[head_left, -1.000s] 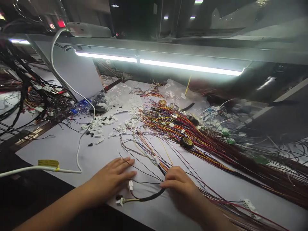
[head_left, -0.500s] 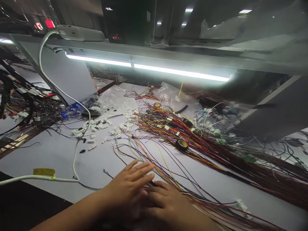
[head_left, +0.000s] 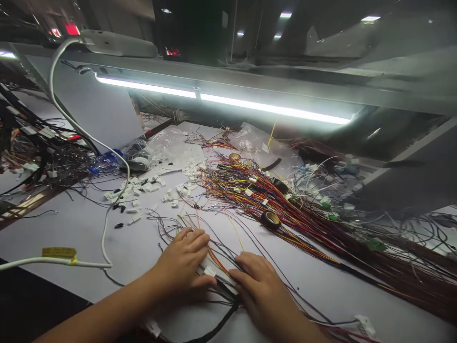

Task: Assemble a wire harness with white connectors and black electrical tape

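My left hand (head_left: 183,259) lies over a spread of thin coloured wires (head_left: 216,255), fingers stretched forward and thumb apart. A small white connector (head_left: 209,271) shows beside its thumb. On the right of the same wires rests my right hand (head_left: 264,286), with its thumb and forefinger apart and its fingertips touching or just above the strands. Between the hands the wires meet a black-wrapped harness branch (head_left: 223,324), which runs toward the front edge. My palms and the wires beneath them are hidden.
A thick bundle of coloured wires (head_left: 296,209) crosses the right side, with a roll of black tape (head_left: 271,219) against it. Loose white connectors (head_left: 137,188) lie left of centre. A white cable (head_left: 105,233) hangs from the shelf, below which a lit tube (head_left: 271,107) runs.
My hands were close together, nearly overlapping. They have moved apart, left hand to the left and right hand to the right, uncovering the white connector and black-wrapped branch between them.
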`<state>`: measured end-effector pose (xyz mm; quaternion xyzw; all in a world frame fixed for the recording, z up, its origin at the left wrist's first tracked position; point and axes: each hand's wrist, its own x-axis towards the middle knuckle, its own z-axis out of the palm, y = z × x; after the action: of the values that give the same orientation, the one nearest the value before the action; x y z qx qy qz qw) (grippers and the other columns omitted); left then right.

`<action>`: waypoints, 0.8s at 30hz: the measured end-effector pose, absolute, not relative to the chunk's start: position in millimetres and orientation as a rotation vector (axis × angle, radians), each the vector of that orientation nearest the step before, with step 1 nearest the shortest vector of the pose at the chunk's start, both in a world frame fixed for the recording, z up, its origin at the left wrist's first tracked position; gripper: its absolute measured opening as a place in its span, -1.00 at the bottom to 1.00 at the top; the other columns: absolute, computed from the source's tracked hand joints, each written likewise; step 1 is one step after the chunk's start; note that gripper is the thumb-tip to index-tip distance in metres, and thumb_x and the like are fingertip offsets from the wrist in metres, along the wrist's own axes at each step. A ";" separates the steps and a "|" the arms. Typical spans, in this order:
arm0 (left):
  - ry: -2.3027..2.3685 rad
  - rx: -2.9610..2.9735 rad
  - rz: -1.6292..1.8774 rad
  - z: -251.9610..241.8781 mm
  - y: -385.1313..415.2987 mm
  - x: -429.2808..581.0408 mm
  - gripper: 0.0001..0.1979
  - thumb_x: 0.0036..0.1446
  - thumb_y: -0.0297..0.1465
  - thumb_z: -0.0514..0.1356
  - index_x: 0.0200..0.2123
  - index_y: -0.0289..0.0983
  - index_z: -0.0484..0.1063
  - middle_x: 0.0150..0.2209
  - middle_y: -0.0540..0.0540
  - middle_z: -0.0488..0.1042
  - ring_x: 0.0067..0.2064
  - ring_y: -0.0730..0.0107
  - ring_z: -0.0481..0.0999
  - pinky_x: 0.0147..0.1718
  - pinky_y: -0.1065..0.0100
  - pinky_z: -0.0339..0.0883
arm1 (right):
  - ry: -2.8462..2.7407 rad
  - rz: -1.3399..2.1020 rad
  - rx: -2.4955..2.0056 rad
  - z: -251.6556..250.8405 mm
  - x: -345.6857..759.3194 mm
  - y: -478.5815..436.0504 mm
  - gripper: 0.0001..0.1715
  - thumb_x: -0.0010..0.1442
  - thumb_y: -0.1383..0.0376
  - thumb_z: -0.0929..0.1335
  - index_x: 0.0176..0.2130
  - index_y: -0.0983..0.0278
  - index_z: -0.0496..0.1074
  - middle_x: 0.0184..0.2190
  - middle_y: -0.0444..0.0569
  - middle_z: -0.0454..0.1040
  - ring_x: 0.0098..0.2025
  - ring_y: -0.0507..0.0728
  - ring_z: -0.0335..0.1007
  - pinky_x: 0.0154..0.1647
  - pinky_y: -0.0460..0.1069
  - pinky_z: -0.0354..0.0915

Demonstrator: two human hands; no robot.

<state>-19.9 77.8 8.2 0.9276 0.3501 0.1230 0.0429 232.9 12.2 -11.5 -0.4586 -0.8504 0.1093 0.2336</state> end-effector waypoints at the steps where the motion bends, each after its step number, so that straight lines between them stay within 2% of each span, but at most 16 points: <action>1: 1.143 2.830 0.332 9.6 83.9 -28.3 -0.49 0.10 0.06 0.10 -0.27 -0.28 0.49 -0.02 -0.27 0.46 0.08 -0.04 0.35 0.09 0.01 0.01 | -2.375 0.287 -1.261 -11.7 233.6 12.3 -0.60 0.22 0.38 0.32 0.05 0.13 0.39 0.07 0.05 0.40 0.16 0.31 0.23 0.09 0.29 0.27; 4: 1.417 2.761 0.263 12.8 103.5 -56.2 -0.58 0.19 -0.03 0.06 -0.29 -0.25 0.51 0.01 -0.23 0.46 0.09 -0.03 0.35 0.03 0.03 0.07 | -2.499 0.269 -1.293 -10.7 235.3 12.8 -0.48 0.24 0.26 0.33 0.18 0.05 0.28 0.20 -0.01 0.29 0.29 0.42 0.02 0.13 0.46 0.15; 8: 1.719 2.734 0.250 12.2 124.2 -88.6 -0.59 0.20 -0.05 0.05 -0.39 -0.24 0.48 0.07 -0.25 0.44 0.15 -0.07 0.30 0.03 -0.02 0.10 | -2.533 0.220 -1.343 -9.2 235.0 13.0 -0.44 0.27 0.16 0.30 0.23 -0.05 0.19 0.27 -0.07 0.18 0.31 0.51 -0.07 0.07 0.59 0.09; 11: 1.892 2.715 0.346 9.5 129.7 -101.1 -0.63 0.19 -0.08 0.08 -0.40 -0.24 0.47 0.16 -0.27 0.35 0.23 -0.09 0.19 0.09 -0.06 0.05 | -2.574 0.241 -1.311 -7.9 233.6 13.3 -0.43 0.29 0.16 0.28 0.25 -0.07 0.15 0.30 -0.08 0.12 0.31 0.51 -0.05 0.06 0.63 0.03; 15: 2.080 2.604 0.629 11.3 121.5 -96.5 -0.74 0.22 -0.25 0.08 -0.20 -0.23 0.50 0.29 -0.25 0.16 0.32 -0.08 0.03 0.18 -0.11 -0.09 | -2.675 0.388 -1.207 -3.7 231.5 14.0 -0.45 0.34 0.18 0.22 0.28 -0.04 0.09 0.32 -0.07 0.07 0.30 0.40 0.05 0.12 0.59 0.00; 17: 1.926 2.655 0.649 14.0 112.3 -84.0 -0.69 0.24 -0.27 0.06 -0.04 -0.21 0.46 0.32 -0.23 0.09 0.34 -0.02 0.00 0.23 -0.08 -0.16 | -2.691 0.444 -1.204 -0.1 230.9 13.9 -0.47 0.35 0.18 0.20 0.28 -0.01 0.09 0.33 -0.03 0.05 0.31 0.38 0.03 0.15 0.57 -0.03; 20: 1.376 2.832 0.505 13.6 98.4 -55.0 -0.52 0.25 -0.21 0.06 0.22 -0.11 0.23 0.36 -0.15 0.02 0.34 0.06 0.01 0.27 -0.04 -0.29 | -2.647 0.480 -1.241 7.0 230.8 12.8 -0.50 0.36 0.18 0.18 0.26 -0.01 0.11 0.32 -0.05 0.08 0.33 0.34 -0.03 0.20 0.53 -0.08; 22: 1.102 2.879 0.449 8.5 93.8 -32.3 -0.45 0.25 -0.17 0.05 0.29 -0.05 0.10 0.36 -0.13 0.02 0.33 0.08 0.05 0.27 -0.03 -0.33 | -2.601 0.478 -1.251 11.3 230.6 11.8 -0.50 0.36 0.17 0.18 0.26 -0.03 0.10 0.30 -0.07 0.13 0.33 0.29 -0.03 0.23 0.47 -0.09; 24: 0.949 2.887 0.446 1.0 95.2 -10.3 -0.45 0.26 -0.15 0.04 0.30 -0.02 0.06 0.34 -0.13 0.05 0.31 0.09 0.10 0.28 -0.02 -0.34 | -2.572 0.448 -1.248 13.1 229.1 11.2 -0.52 0.36 0.14 0.18 0.24 -0.02 0.13 0.29 -0.08 0.16 0.33 0.24 0.00 0.26 0.41 -0.11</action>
<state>-10.3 95.2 1.0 0.9393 0.3088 0.1452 0.0351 229.1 11.2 13.1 -0.4279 -0.8820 0.1536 0.1237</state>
